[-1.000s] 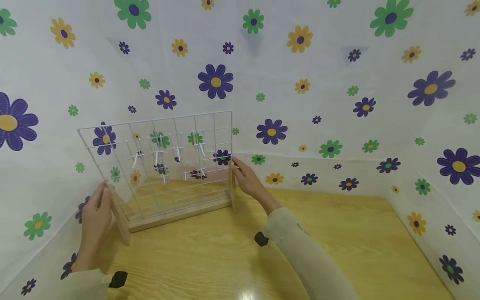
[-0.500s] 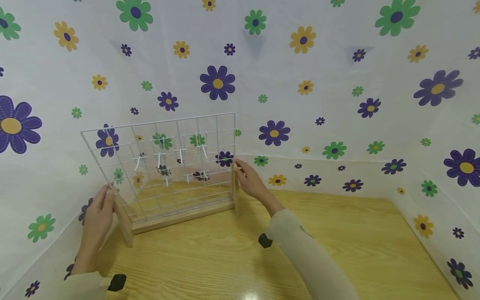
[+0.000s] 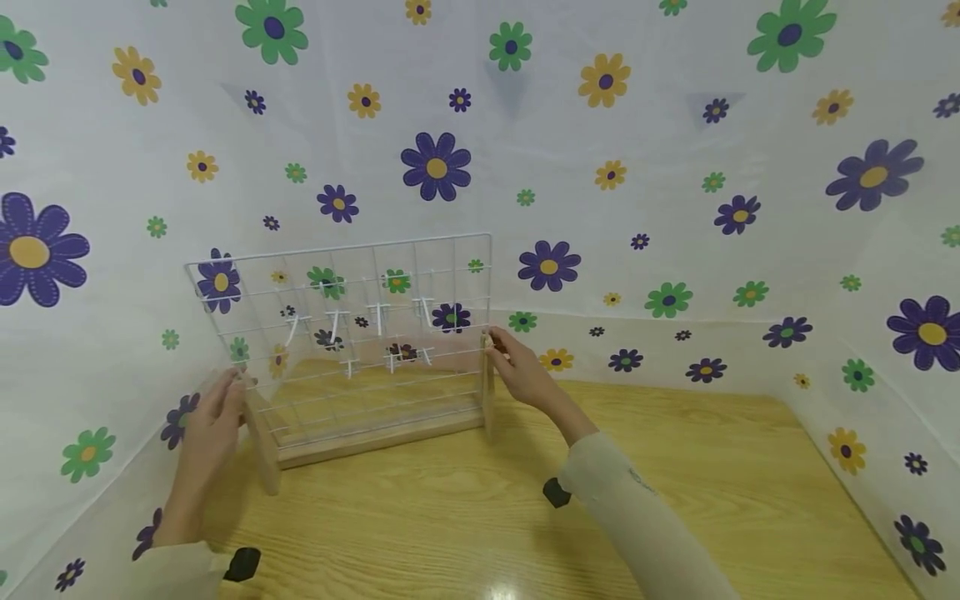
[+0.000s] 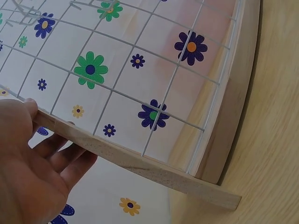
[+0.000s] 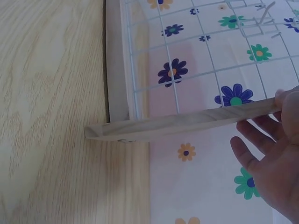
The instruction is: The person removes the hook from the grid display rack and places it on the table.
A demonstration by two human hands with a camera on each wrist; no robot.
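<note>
A wire grid display rack (image 3: 382,438) with a pale wooden base and two wooden side posts stands at the left of the table. Several white hooks (image 3: 378,317) hang on its grid. My left hand (image 3: 208,437) grips the top of the left side post; in the left wrist view the thumb lies on one side of that post (image 4: 126,161) and the fingers on the other. On the opposite end, my right hand (image 3: 527,377) pinches the upper part of the right post (image 5: 182,122), its lower fingers spread below the wood in the right wrist view.
The wood-grain table (image 3: 465,517) runs forward and right from the rack. White sheets (image 3: 570,167) printed with flowers enclose it at the back and both sides, the left one close beside my left hand.
Both hands have shifted the rack a little to the right across the table, mostly in the last half second. Their hold on its posts looks the same.
</note>
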